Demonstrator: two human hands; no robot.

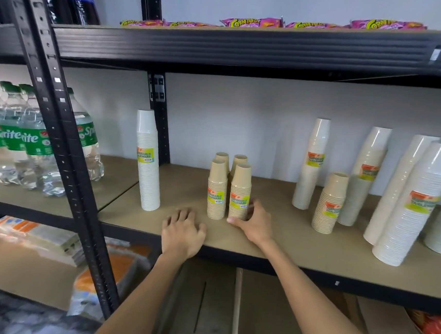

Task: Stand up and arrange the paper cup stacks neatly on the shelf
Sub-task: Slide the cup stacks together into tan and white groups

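clerk: status, left to right?

inspector: past the post, soda bottles (26, 138), out of scope. on the shelf (299, 248), a tall white stack (148, 161) stands upright by the rear post, alone. acceptable.

clerk: the hands?

inspector: the left hand (182, 231) lies palm down at the shelf's front edge. its fingers are loosely bent and it holds nothing. just beside it, four short stacks (217, 189) stand upright in a tight two-by-two block. the right hand (255, 224) has thumb and fingers curled round the base of the front right short stack (240, 190), in contact with it. my judgement: it is squaring that one against its neighbours.

clerk: and further right?

inspector: unfinished. a leaning tall stack (312, 163) tips back toward the wall. a lone short stack (330, 203) stands tilted, well apart from the block of four. a second tall stack (368, 173) leans just behind it. the far tall stacks (412, 200) are crowded together, slanting at differing angles. i cannot tell whether any rests on the wall.

clerk: verdict?

inspector: the left half is roughly in order. the right half has yet to be stood straight and lined up.
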